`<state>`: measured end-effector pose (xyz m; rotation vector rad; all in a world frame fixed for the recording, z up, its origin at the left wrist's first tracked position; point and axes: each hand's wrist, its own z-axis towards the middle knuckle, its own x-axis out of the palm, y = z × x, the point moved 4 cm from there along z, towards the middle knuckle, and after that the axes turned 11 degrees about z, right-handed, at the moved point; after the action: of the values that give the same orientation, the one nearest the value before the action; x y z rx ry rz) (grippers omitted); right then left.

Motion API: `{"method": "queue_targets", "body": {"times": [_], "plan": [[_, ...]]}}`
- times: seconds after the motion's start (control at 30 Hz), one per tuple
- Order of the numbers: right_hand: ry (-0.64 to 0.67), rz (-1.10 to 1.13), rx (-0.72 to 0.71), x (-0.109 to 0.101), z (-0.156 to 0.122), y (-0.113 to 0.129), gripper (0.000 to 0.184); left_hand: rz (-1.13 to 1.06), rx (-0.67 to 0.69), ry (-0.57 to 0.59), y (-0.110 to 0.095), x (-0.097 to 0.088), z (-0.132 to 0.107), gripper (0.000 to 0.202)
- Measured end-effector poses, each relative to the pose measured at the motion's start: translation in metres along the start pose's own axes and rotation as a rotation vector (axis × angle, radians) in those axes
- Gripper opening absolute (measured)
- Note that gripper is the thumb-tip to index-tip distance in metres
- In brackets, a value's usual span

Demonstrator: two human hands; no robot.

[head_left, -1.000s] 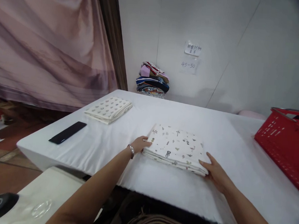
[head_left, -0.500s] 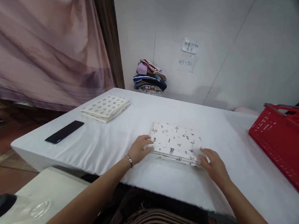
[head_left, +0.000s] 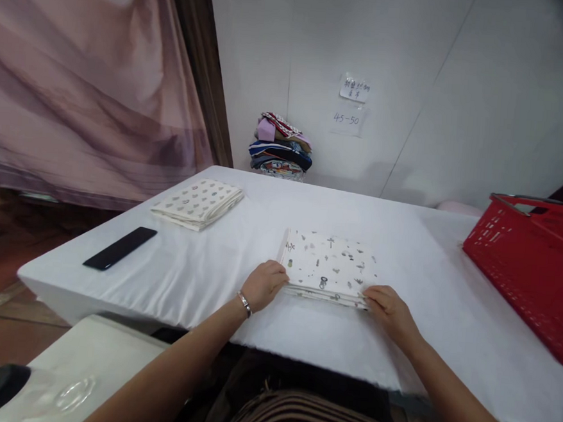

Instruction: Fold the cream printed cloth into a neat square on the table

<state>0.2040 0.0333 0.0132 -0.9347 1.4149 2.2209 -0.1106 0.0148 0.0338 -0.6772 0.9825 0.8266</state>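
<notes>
Both hands are down on the cloth point(head_left: 328, 269), a folded white square with small dark prints, lying flat on the table point(head_left: 199, 282) near its front edge, right in front of the person. The left hand point(head_left: 264, 285) sits at the near-left corner, knuckles up, fingers curled in tight against the edge of the fold. There's a bracelet point(head_left: 245, 303) on that wrist. The right hand point(head_left: 390, 312) is over at the near-right corner, fingers bent and pressed to the edge there. Both hands touch the cloth, but whether either has a layer pinched between its fingers I cannot tell, as the fingertips are tucked out of sight. The cloth looks neat, edges stacked, several layers showing along the front.

Off to the left, well apart, a second cloth point(head_left: 198, 203) lies folded, cream with a spotted print, near the table's far-left corner. Just in front of it, close to the left edge, a dark phone point(head_left: 120, 248) lies flat. On the right a red basket point(head_left: 533, 267) stands on the table, partly cut off by the frame. Beyond the table, against the white wall, there's a pile of clothes point(head_left: 281, 143) in mixed colours, with two paper notes point(head_left: 354, 89) stuck on the wall above and to its right. A pink curtain point(head_left: 78, 81) fills the left.
</notes>
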Motion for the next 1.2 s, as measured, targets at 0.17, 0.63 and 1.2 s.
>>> {"method": "queue_targets", "body": {"times": [0.17, 0.63, 1.2], "plan": [[-0.013, 0.020, 0.006, 0.004, -0.006, -0.001, 0.029, 0.036, 0.009, -0.031, -0.001, 0.002, -0.005, 0.025], [0.018, -0.085, -0.172, 0.011, -0.020, 0.003, 0.033, 0.079, 0.087, -0.007, -0.004, 0.007, -0.013, 0.026], [0.084, -0.298, -0.164, 0.026, -0.023, 0.002, 0.043, 0.231, 0.061, -0.024, 0.014, 0.000, -0.013, 0.018]]}}
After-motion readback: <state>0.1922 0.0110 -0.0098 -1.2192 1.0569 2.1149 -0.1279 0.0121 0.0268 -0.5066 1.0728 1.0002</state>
